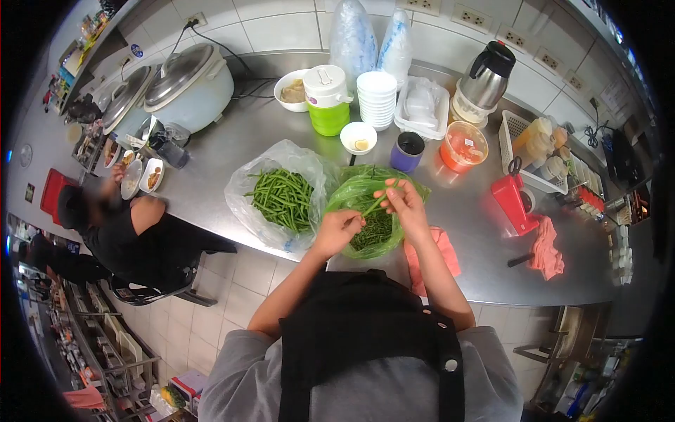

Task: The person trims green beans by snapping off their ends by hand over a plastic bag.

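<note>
Over a green plastic bag point(346, 191), both of my hands are raised close together. The fingers of my right hand point(404, 204) pinch a long green bean point(374, 205) that slants down toward my left hand point(340, 231). My left hand is closed at the bean's lower end, its fingertips partly hidden. Inside the green bag lie many thin green bits point(373, 235). Just left of it, a clear plastic bag point(242, 176) stands open with a heap of green beans point(281, 199) in it.
Behind the bags stand a lime-green jug point(328, 112), stacked white bowls point(377, 102), a small bowl point(358, 138) and a purple cup point(407, 152). A pink cloth point(439, 253) lies right of my bag. Red container point(512, 204) farther right. A person point(133, 232) sits eating at left.
</note>
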Tool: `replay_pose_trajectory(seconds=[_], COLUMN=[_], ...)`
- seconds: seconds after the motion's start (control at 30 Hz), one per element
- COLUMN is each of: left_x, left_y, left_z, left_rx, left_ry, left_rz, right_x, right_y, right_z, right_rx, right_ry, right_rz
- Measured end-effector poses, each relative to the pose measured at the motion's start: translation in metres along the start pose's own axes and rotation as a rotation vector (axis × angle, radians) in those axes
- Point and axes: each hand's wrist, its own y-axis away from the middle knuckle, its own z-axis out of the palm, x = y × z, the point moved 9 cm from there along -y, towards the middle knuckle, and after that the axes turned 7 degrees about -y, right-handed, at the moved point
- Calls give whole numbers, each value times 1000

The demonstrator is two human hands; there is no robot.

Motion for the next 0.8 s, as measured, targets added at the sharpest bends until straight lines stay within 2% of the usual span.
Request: replay_pose_trajectory(seconds=[0.03, 0.1, 0.13, 0.17, 0.2, 0.23, 0.27, 0.3, 0.37, 0.4, 0.43, 0.47, 0.5, 0.53, 0.57, 0.63, 0.7, 0.73, 0.77, 0.8], left_x=[-3, 27, 28, 37, 46, 43, 37, 30, 12, 5, 2, 11, 17, 21, 11, -18, -14, -24, -33, -30], left_y=[0, 5, 7, 14, 20, 22, 23, 24, 24, 24, 22, 27, 31, 36, 25, 12, 15, 12, 9, 8], left_z=[0, -3, -3, 2, 7, 9, 14, 18, 20, 21, 23, 14, 7, 0, 8, 16, 3, -4, -10, -10], left_rx=[5, 131, 133, 138, 142, 143, 131, 119, 145, 170, 167, 305, 375, 442, 299, 17, 64, 56, 47, 45], left_ry=[-2, -423, -423, -544, -667, -667, -699, -731, -780, -829, -828, -650, -557, -467, -610, -874, -810, -813, -815, -813], left_rz=[-2, 329, 327, 413, 499, 497, 496, 497, 499, 503, 506, 619, 674, 733, 597, 301, 240, 106, -25, -25], right_x=[4, 5, 0, -1, -24, -47, -66, -81, -135, -140, -143, -144, -138, -119, -97, -7, 49, 72, 78, 66], right_y=[1, 4, 5, 8, 16, 26, 36, 41, 81, 83, 90, 98, 89, 62, 36, -17, -33, -33, -30, -19], right_z=[3, 11, 15, 20, 30, 43, 53, 63, 95, 104, 126, 145, 153, 159, 158, 113, 67, 48, 37, 37], right_rx=[-5, -37, -23, -25, -15, -5, 10, 10, -58, -55, -236, -418, -415, -349, -284, -444, -425, -426, -347, -265], right_ry=[-2, 149, 242, 242, 382, 522, 503, 504, 478, 479, 458, 435, 438, 538, 632, 1149, 1418, 1421, 1441, 1450], right_rz=[1, -41, -96, -95, -245, -396, -488, -488, -975, -975, -1046, -1112, -1116, -986, -854, -162, -16, -14, -211, -405])
